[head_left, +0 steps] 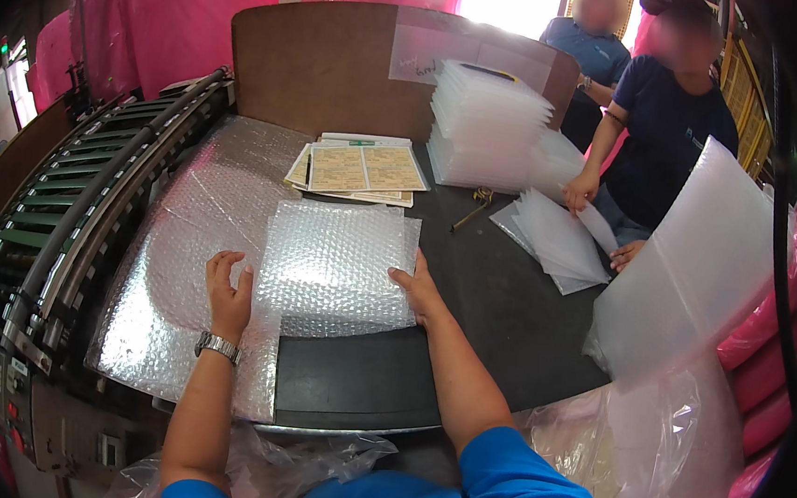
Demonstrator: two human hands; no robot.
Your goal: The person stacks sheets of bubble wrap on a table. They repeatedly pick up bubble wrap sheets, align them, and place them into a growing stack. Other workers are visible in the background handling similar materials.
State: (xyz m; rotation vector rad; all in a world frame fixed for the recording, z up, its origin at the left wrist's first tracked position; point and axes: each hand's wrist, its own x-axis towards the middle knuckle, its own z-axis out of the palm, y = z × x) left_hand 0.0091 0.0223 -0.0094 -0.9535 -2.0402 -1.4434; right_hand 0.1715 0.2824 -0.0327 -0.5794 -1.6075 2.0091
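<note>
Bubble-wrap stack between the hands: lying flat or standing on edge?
Lying flat: the bubble-wrap stack faces up on the dark table, the right hand at its right edge.

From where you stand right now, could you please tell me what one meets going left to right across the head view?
Roller machine → left hand → smaller bubble-wrap pieces → right hand → tape measure → fanned translucent sheets → large translucent sheet.

The bright opening point(512, 0) at top is overexposed to white. Glare whitens the bubble-wrap stack point(322, 266). Fisheye distortion bows the table edge point(338, 425); corners fall to black. Both co-workers' heads point(679, 35) appear blurred.
</note>
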